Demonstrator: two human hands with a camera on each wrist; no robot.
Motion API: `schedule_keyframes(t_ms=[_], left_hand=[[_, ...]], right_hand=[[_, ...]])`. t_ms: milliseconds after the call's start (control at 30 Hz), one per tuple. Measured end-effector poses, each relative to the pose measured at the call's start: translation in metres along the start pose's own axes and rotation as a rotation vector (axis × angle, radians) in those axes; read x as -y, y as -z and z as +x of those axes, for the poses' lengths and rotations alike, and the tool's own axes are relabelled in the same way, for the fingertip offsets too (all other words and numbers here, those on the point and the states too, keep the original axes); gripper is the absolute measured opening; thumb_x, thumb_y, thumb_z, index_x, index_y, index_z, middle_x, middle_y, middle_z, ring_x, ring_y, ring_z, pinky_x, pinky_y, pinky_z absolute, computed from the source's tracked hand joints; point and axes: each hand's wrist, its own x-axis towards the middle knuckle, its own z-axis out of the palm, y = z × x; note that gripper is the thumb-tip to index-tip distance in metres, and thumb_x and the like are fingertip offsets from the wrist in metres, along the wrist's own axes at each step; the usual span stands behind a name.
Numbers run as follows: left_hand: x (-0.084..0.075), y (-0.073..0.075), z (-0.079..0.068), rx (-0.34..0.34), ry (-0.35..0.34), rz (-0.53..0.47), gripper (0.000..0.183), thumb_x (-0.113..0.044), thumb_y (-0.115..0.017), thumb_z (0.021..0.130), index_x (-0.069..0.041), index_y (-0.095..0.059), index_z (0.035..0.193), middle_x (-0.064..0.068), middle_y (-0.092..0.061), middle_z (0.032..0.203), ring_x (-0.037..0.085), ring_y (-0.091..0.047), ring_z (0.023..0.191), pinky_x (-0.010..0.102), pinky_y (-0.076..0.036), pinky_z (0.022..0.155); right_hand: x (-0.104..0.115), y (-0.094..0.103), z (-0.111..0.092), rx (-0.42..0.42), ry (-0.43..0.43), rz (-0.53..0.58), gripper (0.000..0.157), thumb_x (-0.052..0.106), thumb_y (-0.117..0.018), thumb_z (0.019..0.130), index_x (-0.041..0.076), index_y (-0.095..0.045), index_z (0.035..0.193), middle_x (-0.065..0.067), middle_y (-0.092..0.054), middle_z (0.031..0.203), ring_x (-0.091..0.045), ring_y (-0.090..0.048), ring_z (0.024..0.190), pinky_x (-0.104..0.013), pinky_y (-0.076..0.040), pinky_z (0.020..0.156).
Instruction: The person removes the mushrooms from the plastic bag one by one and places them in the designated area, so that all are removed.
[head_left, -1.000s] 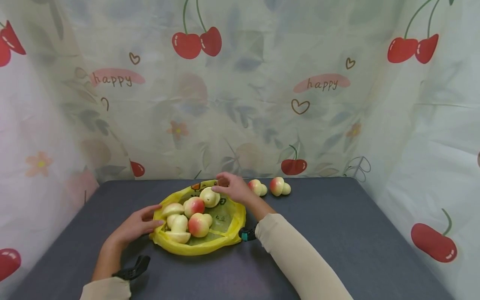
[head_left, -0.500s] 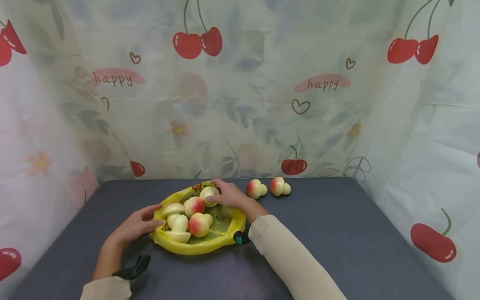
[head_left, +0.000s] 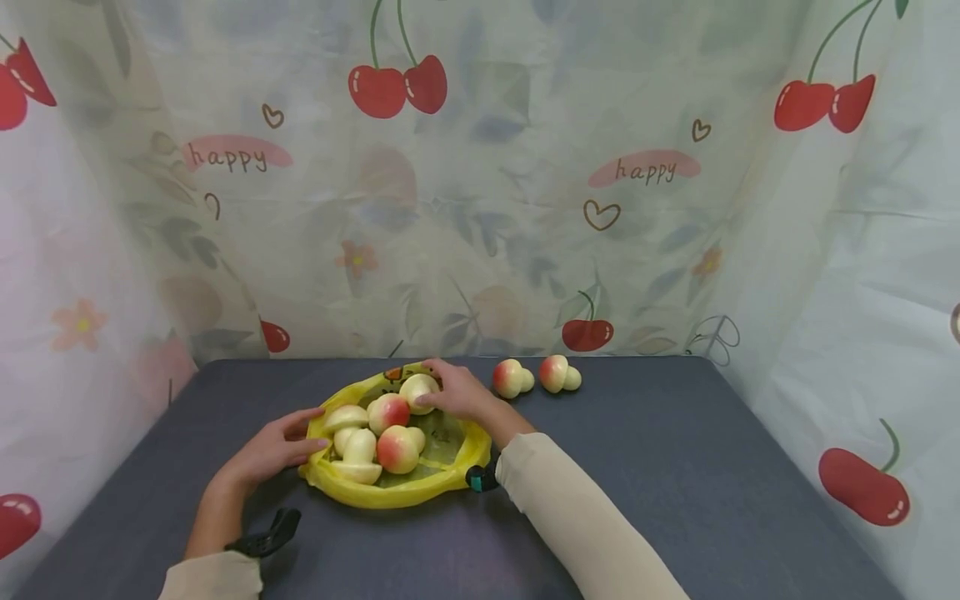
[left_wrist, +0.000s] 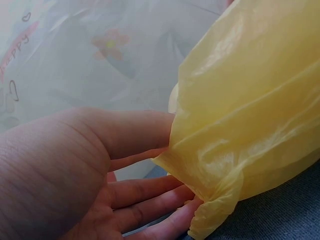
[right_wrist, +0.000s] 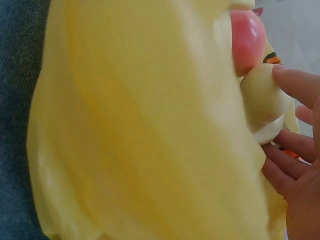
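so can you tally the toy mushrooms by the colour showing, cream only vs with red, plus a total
Mushrooms showing red: 4 (2 in the yellow bag, 2 on the table)
Mushrooms showing only cream: 3 (all in the bag)
Total in view: 7

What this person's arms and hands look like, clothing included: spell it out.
The left sleeve and right sleeve are plain beige. By the cuffs show a black, angular left wrist device and a black right wrist device with a teal patch. The left hand and right hand wear no gloves.
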Motion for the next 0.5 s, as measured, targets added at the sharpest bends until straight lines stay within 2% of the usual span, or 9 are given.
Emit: schedule_keyframes(t_ms=[333, 500], left_hand=[[-0.0005, -0.0009, -0.0003, -0.006, 0.004, -0.008, 0.084, -0.043, -0.068, 0.09, 0.0, -0.029, 0.151, 0.033, -0.037, 0.144, 0.042, -0.044, 0.127, 0.048, -0.049, 0.092], [0.0003, 0.0006, -0.0001, -0.01, -0.002, -0.004, 0.085, -0.044, -0.068, 0.09, 0.001, -0.029, 0.151, 0.034, -0.036, 0.144, 0.043, -0.044, 0.126, 0.048, -0.05, 0.091]], right_hand=[[-0.0021, 0.0028, -0.0073, -0.007, 0.022, -0.007, 0.055, 0.036, -0.07, 0.091, 0.014, -0.049, 0.137, -0.009, -0.057, 0.131, -0.024, -0.056, 0.115, -0.037, -0.046, 0.094], [-0.0033, 0.0071, -0.0088, 0.009, 0.044, 0.03, 0.05, 0.031, -0.067, 0.093, 0.012, -0.05, 0.136, -0.008, -0.061, 0.126, -0.023, -0.057, 0.115, -0.037, -0.048, 0.093]])
